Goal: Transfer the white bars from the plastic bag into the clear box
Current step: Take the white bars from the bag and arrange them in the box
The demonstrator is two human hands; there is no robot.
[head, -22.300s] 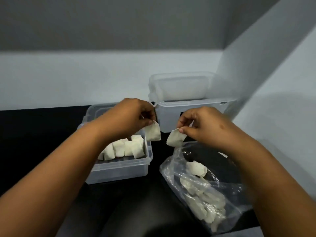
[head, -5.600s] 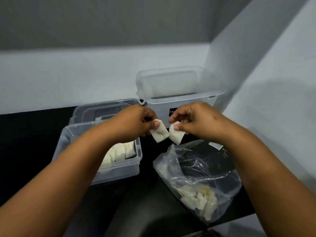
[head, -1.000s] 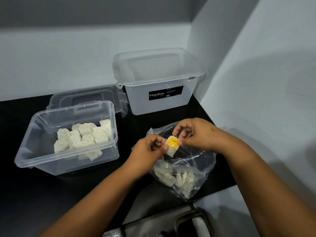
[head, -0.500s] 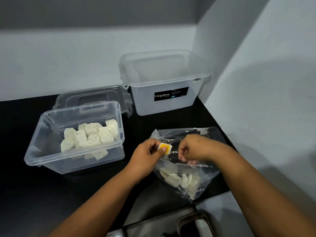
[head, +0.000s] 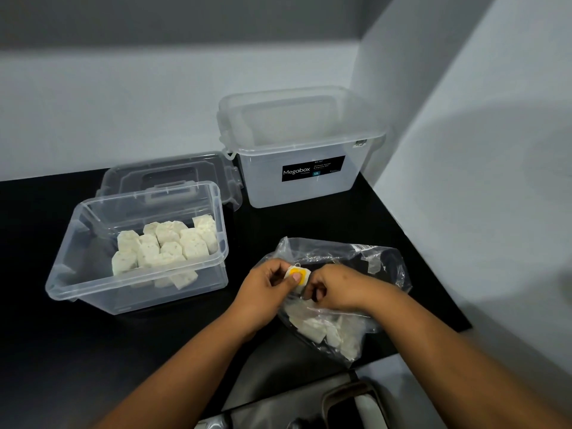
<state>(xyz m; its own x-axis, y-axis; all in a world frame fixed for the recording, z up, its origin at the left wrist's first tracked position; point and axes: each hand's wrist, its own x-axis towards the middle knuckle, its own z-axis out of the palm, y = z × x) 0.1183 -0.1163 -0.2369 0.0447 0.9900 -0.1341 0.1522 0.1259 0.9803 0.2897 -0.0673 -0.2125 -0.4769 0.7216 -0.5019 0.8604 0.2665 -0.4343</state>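
A clear box (head: 77, 275) stands at the left on the black table, open, with several white bars (head: 168, 246) stacked inside. The crinkled plastic bag (head: 383, 264) lies at the right with several more white bars (head: 322, 331) in its near end. Over the bag's mouth, my left hand (head: 263, 292) pinches a small white piece with a yellow round mark (head: 299, 275), thumb on top. My right hand (head: 337, 287) has its fingers curled at the lower right edge of that same piece.
A larger lidless frosted tub (head: 297, 150) labelled Megabox stands at the back by the corner wall. The clear box's lid (head: 173, 174) lies flat behind the box. The table's edge runs near my body, with a dark bag (head: 309, 404) below it.
Half a second ago my right hand was apart from the piece, on the bag. It has come back to the yellow-marked piece, which my left hand still pinches in about the same place.
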